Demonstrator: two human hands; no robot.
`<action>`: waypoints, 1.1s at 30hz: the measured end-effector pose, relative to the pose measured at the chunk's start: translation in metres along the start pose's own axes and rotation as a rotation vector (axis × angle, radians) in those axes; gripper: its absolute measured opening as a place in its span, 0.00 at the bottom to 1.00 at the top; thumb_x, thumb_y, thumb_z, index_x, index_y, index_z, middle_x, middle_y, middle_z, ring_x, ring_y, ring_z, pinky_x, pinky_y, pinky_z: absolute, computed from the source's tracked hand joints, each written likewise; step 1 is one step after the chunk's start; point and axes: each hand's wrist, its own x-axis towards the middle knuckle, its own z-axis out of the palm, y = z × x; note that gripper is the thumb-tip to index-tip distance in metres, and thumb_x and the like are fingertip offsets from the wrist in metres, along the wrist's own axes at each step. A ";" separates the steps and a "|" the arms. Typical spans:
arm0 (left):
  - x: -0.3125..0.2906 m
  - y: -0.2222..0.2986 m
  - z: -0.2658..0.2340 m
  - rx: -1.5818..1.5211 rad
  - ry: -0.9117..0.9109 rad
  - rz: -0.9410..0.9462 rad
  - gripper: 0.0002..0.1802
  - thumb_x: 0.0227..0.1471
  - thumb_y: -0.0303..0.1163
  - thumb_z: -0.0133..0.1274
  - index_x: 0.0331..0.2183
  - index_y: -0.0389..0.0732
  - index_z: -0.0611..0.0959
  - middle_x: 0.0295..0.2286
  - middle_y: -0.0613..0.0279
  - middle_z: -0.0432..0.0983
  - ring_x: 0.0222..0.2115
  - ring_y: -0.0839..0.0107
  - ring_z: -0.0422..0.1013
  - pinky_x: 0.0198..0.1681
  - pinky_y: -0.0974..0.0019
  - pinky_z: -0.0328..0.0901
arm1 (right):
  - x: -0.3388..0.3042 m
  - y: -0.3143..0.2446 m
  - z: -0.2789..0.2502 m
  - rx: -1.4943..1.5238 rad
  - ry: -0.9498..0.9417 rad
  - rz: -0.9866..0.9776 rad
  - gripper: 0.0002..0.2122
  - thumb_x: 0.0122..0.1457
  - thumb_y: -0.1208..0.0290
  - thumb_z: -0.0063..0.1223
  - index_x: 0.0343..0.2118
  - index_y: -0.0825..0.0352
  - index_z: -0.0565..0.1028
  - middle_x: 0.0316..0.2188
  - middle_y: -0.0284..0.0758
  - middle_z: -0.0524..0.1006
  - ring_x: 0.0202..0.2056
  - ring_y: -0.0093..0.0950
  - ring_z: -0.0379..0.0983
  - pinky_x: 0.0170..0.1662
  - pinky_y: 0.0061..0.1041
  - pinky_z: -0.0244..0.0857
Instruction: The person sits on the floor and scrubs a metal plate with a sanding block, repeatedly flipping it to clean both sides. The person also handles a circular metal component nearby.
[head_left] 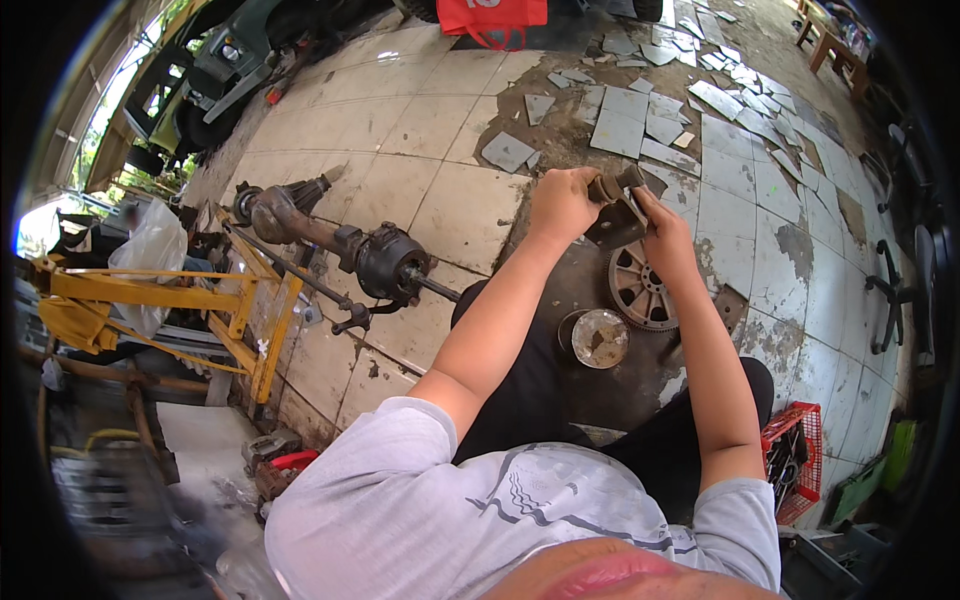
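Note:
Both my hands hold a dark, worn metal bracket (620,226) up in front of me, above the floor. It has a flat plate and rounded, tube-like ends at the top. My left hand (563,208) grips its left side with the fingers curled at a rounded end. On the opposite side, my right hand (666,238) pinches the plate's edge, with its thumb and fingers partly hidden. Below the bracket lies a toothed flywheel (630,290) with round openings. A round tin (600,338) with brownish residue stands beside it, between my legs.
To the left a vehicle axle (320,232) lies near a yellow metal frame (150,288). A red basket (812,440) of tools sits by my right leg. Broken tiles (620,120) litter the floor ahead. A red bag (492,15) and a parked vehicle (225,85) are farther off.

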 end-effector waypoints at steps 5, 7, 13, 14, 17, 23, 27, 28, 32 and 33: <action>0.000 0.007 -0.004 -0.027 0.002 0.042 0.10 0.42 0.32 0.72 0.32 0.46 0.90 0.27 0.52 0.84 0.32 0.48 0.81 0.35 0.52 0.75 | -0.002 0.013 -0.002 -0.052 -0.134 0.177 0.33 0.53 0.90 0.45 0.65 0.65 0.74 0.58 0.51 0.78 0.59 0.49 0.74 0.60 0.39 0.70; -0.001 0.006 -0.007 0.033 -0.025 0.020 0.13 0.43 0.35 0.73 0.35 0.46 0.91 0.28 0.52 0.85 0.32 0.49 0.81 0.35 0.55 0.75 | 0.001 -0.001 -0.005 -0.035 0.000 -0.091 0.33 0.52 0.90 0.46 0.64 0.68 0.73 0.59 0.50 0.78 0.60 0.48 0.74 0.61 0.39 0.70; -0.001 0.005 -0.003 0.028 -0.020 0.012 0.15 0.43 0.37 0.73 0.36 0.46 0.92 0.29 0.51 0.85 0.32 0.49 0.82 0.35 0.56 0.75 | -0.006 0.018 0.003 -0.034 -0.118 0.155 0.32 0.54 0.89 0.50 0.64 0.66 0.74 0.55 0.52 0.79 0.57 0.49 0.77 0.58 0.38 0.71; -0.001 0.005 -0.004 0.032 -0.019 0.016 0.16 0.43 0.38 0.74 0.36 0.46 0.92 0.29 0.51 0.85 0.32 0.49 0.82 0.35 0.56 0.75 | -0.007 0.018 0.004 -0.007 -0.067 0.059 0.32 0.52 0.90 0.48 0.64 0.66 0.74 0.57 0.51 0.78 0.58 0.49 0.76 0.59 0.39 0.71; -0.002 0.001 -0.006 -0.016 0.053 0.009 0.12 0.40 0.32 0.72 0.32 0.45 0.90 0.26 0.51 0.84 0.31 0.46 0.80 0.34 0.52 0.75 | -0.002 -0.008 -0.005 -0.020 -0.119 0.039 0.35 0.49 0.92 0.45 0.64 0.66 0.74 0.59 0.50 0.77 0.61 0.47 0.73 0.62 0.40 0.70; 0.002 -0.001 -0.003 -0.042 0.056 0.031 0.12 0.41 0.33 0.72 0.32 0.45 0.90 0.26 0.51 0.84 0.30 0.47 0.80 0.33 0.53 0.75 | 0.001 0.007 0.005 -0.045 0.008 0.013 0.34 0.50 0.92 0.45 0.63 0.65 0.76 0.60 0.49 0.76 0.63 0.46 0.71 0.62 0.40 0.69; 0.000 -0.002 -0.004 -0.062 0.054 0.029 0.11 0.41 0.33 0.72 0.32 0.45 0.90 0.25 0.51 0.84 0.30 0.47 0.80 0.32 0.53 0.75 | 0.003 0.003 -0.004 -0.134 -0.325 0.458 0.33 0.53 0.92 0.46 0.64 0.63 0.75 0.61 0.48 0.75 0.62 0.46 0.73 0.60 0.40 0.71; 0.000 -0.002 -0.005 -0.029 0.049 0.034 0.11 0.41 0.34 0.72 0.32 0.46 0.90 0.25 0.51 0.84 0.30 0.47 0.80 0.32 0.53 0.75 | 0.005 -0.005 -0.007 -0.087 -0.178 0.256 0.33 0.53 0.91 0.46 0.64 0.62 0.75 0.59 0.49 0.77 0.61 0.47 0.74 0.59 0.40 0.71; 0.000 -0.002 -0.005 -0.060 0.056 0.029 0.11 0.41 0.34 0.72 0.31 0.47 0.90 0.26 0.51 0.84 0.30 0.47 0.80 0.32 0.52 0.74 | 0.000 -0.019 -0.018 -0.025 -0.064 0.032 0.32 0.52 0.90 0.46 0.62 0.64 0.76 0.60 0.47 0.77 0.63 0.45 0.71 0.63 0.39 0.69; 0.001 0.002 0.000 -0.082 0.063 0.025 0.10 0.42 0.34 0.72 0.31 0.46 0.90 0.26 0.51 0.84 0.30 0.47 0.80 0.32 0.52 0.74 | -0.003 -0.003 -0.016 -0.091 -0.164 0.195 0.31 0.52 0.91 0.45 0.62 0.65 0.77 0.60 0.47 0.77 0.64 0.44 0.70 0.63 0.39 0.69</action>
